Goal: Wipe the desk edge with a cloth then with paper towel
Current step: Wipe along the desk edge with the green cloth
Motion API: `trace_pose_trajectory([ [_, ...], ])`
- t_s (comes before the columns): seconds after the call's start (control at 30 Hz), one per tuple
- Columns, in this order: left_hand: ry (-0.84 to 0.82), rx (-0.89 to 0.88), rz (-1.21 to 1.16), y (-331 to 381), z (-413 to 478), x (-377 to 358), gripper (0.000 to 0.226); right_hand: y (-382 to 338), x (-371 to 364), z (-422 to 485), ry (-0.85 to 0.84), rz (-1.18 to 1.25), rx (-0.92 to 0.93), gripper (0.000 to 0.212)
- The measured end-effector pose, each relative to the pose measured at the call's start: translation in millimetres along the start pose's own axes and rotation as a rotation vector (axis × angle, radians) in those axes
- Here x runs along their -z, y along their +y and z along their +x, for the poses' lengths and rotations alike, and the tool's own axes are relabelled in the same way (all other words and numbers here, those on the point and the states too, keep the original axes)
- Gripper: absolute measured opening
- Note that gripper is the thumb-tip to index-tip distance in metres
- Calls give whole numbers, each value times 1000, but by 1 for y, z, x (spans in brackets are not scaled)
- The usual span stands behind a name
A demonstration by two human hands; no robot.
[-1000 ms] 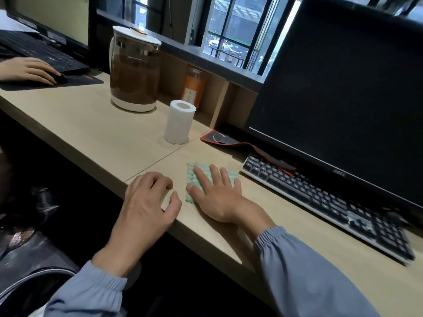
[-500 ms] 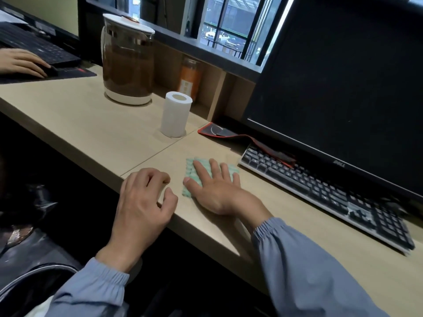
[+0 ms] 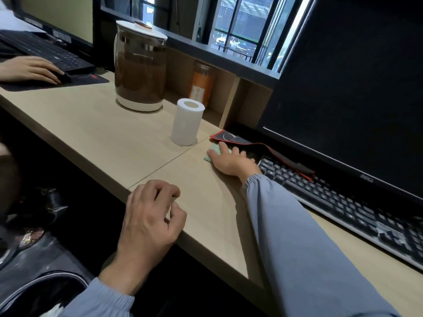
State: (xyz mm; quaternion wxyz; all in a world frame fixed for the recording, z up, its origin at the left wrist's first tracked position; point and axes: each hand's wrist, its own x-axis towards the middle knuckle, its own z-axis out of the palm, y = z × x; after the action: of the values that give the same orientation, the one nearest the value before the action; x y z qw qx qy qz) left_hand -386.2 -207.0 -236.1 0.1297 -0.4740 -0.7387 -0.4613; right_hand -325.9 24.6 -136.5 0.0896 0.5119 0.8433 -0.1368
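well, our right hand (image 3: pixel 231 162) lay flat, fingers (image 3: pixel 223 148) spread, pressing the green cloth (image 3: pixel 208 158) far back on the tabletop (image 3: pixel 103 133); our left hand (image 3: pixel 148 216) rested loosely curled, empty. we judged firm, even pressure toward the near edge (image 3: pixel 206 247) best.

The cloth (image 3: pixel 214 149) looks mostly hidden under the right hand (image 3: pixel 232 163).

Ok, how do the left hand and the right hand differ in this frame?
The left hand sits at the near edge of the desk; the right hand reaches far in, beside the keyboard. The left hand's fingers are loosely curled and hold nothing; the right hand's fingers lie stretched, pressing the green cloth flat. Both rest on the desk and come out of blue-grey sleeves.
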Motion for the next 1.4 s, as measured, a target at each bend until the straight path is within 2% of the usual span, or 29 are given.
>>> trace_pose_trajectory([
  [0.2,7,-9,4,0,-2,-1,30,-5,-8,-10,-1,-40,8,72],
  [0.4,30,-26,13,1,-4,-5,31,-4,-33,-39,1,-76,122,70],
  [0.83,40,-16,1,0,-5,-3,31,-39,-11,-10,-9,-20,31,72],
  [1.0,-3,-25,-84,2,-8,4,29,-37,-25,-41,-29,-30,97,72],
  [1.13,119,121,-409,8,-21,28,18,-40,-42,-78,-43,-61,191,71],
  [1.23,231,182,-392,7,-41,43,17,-46,-56,-104,-38,-87,279,70],
  [1.4,208,317,-441,5,-62,45,20,-36,-79,-149,32,-159,407,69],
])
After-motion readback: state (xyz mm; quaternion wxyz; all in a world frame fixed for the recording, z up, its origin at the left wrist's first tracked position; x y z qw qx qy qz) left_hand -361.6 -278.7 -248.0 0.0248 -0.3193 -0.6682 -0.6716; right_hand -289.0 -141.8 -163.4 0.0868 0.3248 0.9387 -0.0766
